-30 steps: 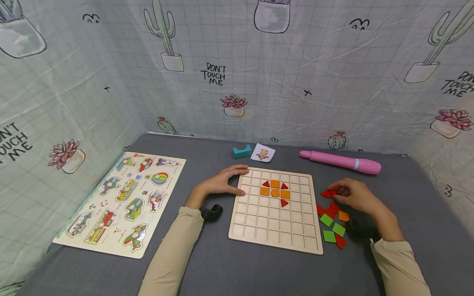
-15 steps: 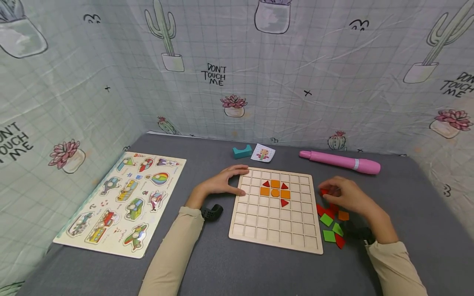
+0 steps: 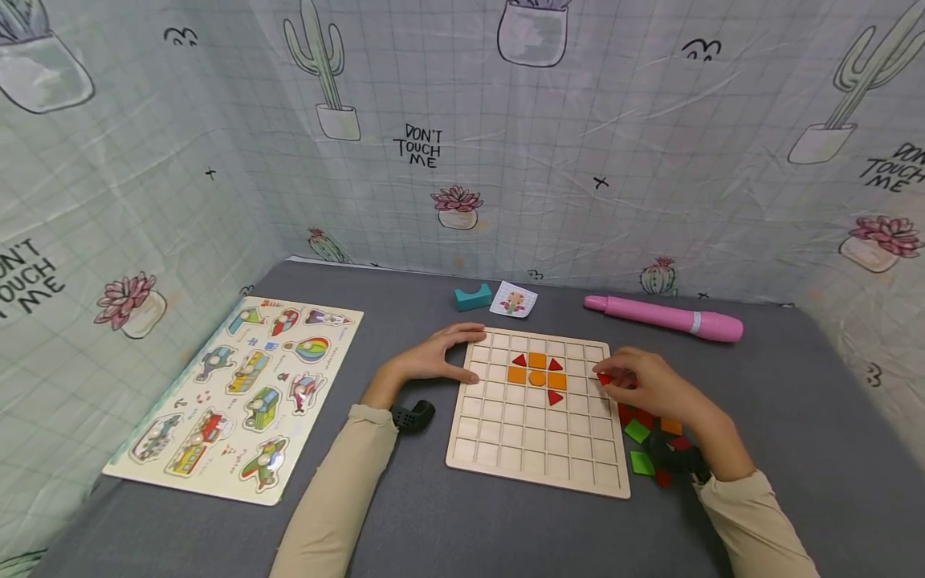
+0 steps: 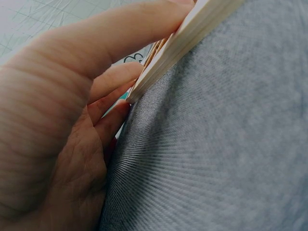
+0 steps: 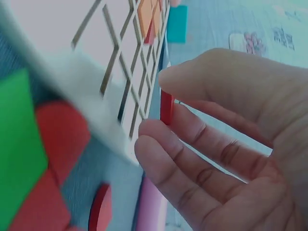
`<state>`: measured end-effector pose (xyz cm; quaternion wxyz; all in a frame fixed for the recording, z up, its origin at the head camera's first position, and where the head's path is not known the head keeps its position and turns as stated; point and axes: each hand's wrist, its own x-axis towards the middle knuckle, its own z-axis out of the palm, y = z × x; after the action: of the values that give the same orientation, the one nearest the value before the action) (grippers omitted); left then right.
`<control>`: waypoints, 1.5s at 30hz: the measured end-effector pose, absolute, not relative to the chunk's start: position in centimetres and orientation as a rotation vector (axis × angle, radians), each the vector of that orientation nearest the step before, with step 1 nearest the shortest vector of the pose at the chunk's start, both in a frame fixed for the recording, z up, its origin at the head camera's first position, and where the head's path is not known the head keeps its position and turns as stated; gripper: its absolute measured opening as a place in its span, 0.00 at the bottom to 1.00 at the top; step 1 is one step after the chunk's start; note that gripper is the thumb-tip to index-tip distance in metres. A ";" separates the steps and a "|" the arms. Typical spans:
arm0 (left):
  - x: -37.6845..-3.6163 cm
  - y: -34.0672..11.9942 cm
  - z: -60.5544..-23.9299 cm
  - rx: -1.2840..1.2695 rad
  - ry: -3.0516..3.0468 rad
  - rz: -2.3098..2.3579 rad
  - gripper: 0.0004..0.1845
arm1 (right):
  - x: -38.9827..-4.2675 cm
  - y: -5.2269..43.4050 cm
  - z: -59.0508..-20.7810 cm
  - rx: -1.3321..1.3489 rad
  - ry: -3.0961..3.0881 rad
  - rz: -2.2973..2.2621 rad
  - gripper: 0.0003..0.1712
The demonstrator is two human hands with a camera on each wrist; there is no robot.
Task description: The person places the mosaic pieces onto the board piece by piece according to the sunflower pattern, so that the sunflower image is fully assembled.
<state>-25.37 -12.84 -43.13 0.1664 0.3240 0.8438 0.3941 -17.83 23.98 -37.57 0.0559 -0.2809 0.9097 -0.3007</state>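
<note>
Left hand: I am resting my left hand (image 3: pixel 433 357) against the far left corner of the wooden grid board (image 3: pixel 531 445). My thumb is lying along its left edge and my fingers are curving round the far corner. The wrist view is showing the fingers (image 4: pixel 113 79) pressing on the board's pale edge (image 4: pixel 192 36), so I am gripping the board to steady it.

Right hand: I am holding my right hand (image 3: pixel 654 389) over the board's right edge. Thumb and fingers are pinching a small red piece (image 3: pixel 604 378). In the wrist view the piece (image 5: pixel 166 107) is standing on edge between my thumb and forefinger, just above the grid cells.

Board: it is lying flat on the grey cloth (image 3: pixel 462 530) between my two hands.

Pattern on the board: orange squares, an orange circle (image 3: pixel 536 377) and red triangles are sitting in the cells between my hands, nearer the far edge.

Loose pieces: green, red and orange pieces (image 3: pixel 639 437) are lying on the cloth just under and beside my right wrist.

Beyond my right hand: a pink pen-like tube (image 3: pixel 665 315) is lying crosswise.

Beyond my left hand: a teal block (image 3: pixel 473 296) and a small picture card (image 3: pixel 514 299) are sitting side by side.

Left of my left arm: a vehicle picture puzzle (image 3: pixel 242 393) is lying flat, well apart from the board.
</note>
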 end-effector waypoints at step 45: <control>-25.2 -12.9 -42.5 0.928 2.434 1.096 0.40 | -19.1 13.6 -39.3 -1.133 2.573 -0.855 0.11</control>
<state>-25.17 -12.85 -42.55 0.1569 0.3242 0.8506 0.3830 -19.13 13.55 -39.28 0.1015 -0.3837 0.8710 -0.2894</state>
